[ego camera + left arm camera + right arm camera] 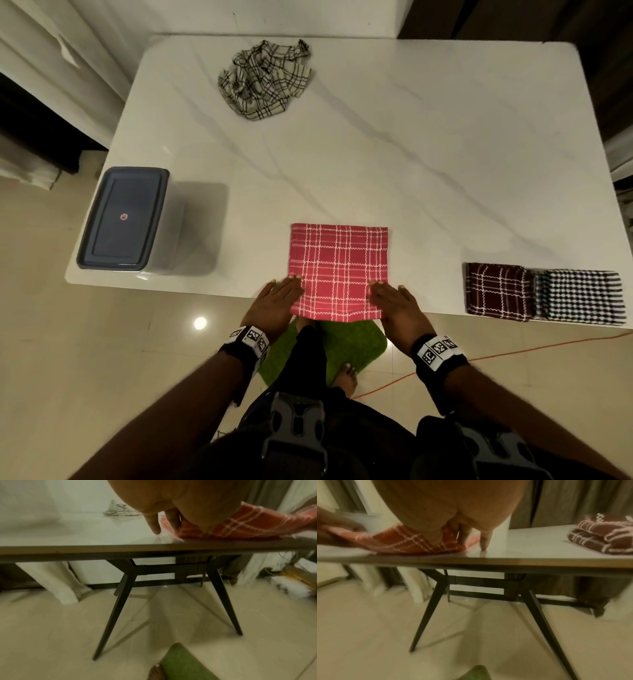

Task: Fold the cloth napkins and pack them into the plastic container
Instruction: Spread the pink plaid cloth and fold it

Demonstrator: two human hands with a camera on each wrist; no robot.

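A red plaid napkin (337, 270) lies flat and folded at the near edge of the white marble table (394, 154). My left hand (279, 298) rests flat on its near left corner, fingers straight. My right hand (395, 299) lies flat on its near right corner. In the left wrist view the left fingers (154, 523) touch the tabletop beside the red napkin (248, 524). In the right wrist view one right fingertip (483, 543) touches the table next to the red napkin (402, 542). The lidded plastic container (125, 217) stands at the table's left edge.
A crumpled cream plaid napkin (265, 78) lies at the far side. A folded maroon plaid napkin (498, 291) and a folded black-and-white checked napkin (579, 296) lie side by side at the near right edge. A green mat (349, 342) lies on the floor.
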